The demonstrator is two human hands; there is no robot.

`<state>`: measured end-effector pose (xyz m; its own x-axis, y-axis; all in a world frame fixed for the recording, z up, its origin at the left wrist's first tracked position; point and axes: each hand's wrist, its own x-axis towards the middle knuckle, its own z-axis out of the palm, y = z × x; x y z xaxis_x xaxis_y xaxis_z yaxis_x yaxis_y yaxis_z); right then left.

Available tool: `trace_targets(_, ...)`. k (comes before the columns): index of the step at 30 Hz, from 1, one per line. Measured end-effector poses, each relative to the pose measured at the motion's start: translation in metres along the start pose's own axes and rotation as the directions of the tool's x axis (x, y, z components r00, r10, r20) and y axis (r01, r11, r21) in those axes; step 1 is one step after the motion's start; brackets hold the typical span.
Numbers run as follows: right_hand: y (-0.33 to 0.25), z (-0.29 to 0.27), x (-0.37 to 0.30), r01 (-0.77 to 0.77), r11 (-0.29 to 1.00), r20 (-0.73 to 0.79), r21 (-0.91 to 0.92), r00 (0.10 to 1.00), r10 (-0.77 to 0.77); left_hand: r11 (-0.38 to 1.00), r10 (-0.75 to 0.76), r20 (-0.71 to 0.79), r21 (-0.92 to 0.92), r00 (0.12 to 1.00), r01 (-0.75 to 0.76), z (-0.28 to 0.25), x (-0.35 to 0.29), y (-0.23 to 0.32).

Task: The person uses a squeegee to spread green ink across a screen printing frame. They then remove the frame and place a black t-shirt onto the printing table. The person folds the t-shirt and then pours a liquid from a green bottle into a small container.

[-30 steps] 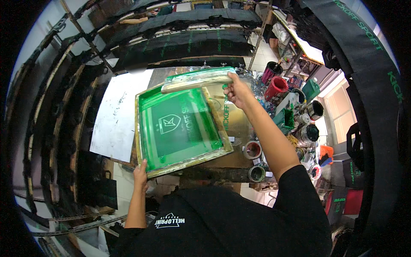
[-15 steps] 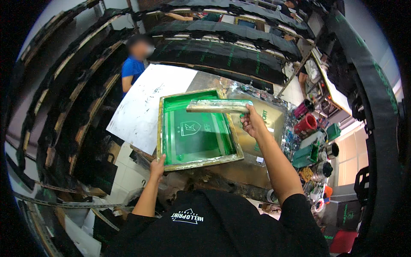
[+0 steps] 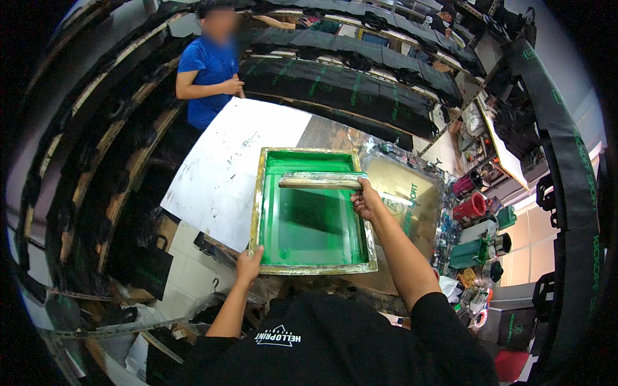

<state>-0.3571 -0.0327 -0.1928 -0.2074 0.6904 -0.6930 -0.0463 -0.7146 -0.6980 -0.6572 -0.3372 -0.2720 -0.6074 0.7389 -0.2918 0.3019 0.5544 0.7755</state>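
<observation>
Left hand point(image 3: 248, 264) grips the green screen frame's point(image 3: 315, 268) near-left corner; right hand point(image 3: 367, 201) grasps the squeegee point(image 3: 320, 181) near its far edge.

My right hand point(image 3: 367, 201) reaches far forward, fingers curled shut (arm nearly straight), while my left hand point(image 3: 248, 265) stays near, fingers gripping.

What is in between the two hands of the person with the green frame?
In the head view, the green-inked mesh of the screen frame lies between the left hand at its near corner and the right hand holding the squeegee.
</observation>
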Motion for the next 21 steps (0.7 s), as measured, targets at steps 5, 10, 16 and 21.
trace_targets(5, -0.012, 0.016, 0.032, -0.045, 0.999, 0.002, 0.030, 0.999, 0.045, 0.999, -0.018, 0.016, -0.028, 1.000, 0.019, -0.001, -0.004, 0.015)
trace_targets(10, -0.013, 0.032, 0.081, -0.088, 0.993, 0.024, 0.075, 0.996, 0.086, 0.999, -0.021, 0.018, -0.041, 1.000, 0.022, 0.006, 0.002, -0.004)
trace_targets(16, -0.032, 0.047, 0.139, -0.235, 0.963, -0.021, 0.129, 0.971, 0.240, 0.998, -0.059, -0.005, -0.036, 0.998, 0.058, 0.001, -0.005, 0.019)
trace_targets(21, -0.055, 0.054, 0.164, -0.310, 0.941, 0.014, 0.137, 0.950, 0.311, 0.996, -0.085, 0.000, -0.021, 0.996, 0.085, -0.003, -0.008, 0.020)
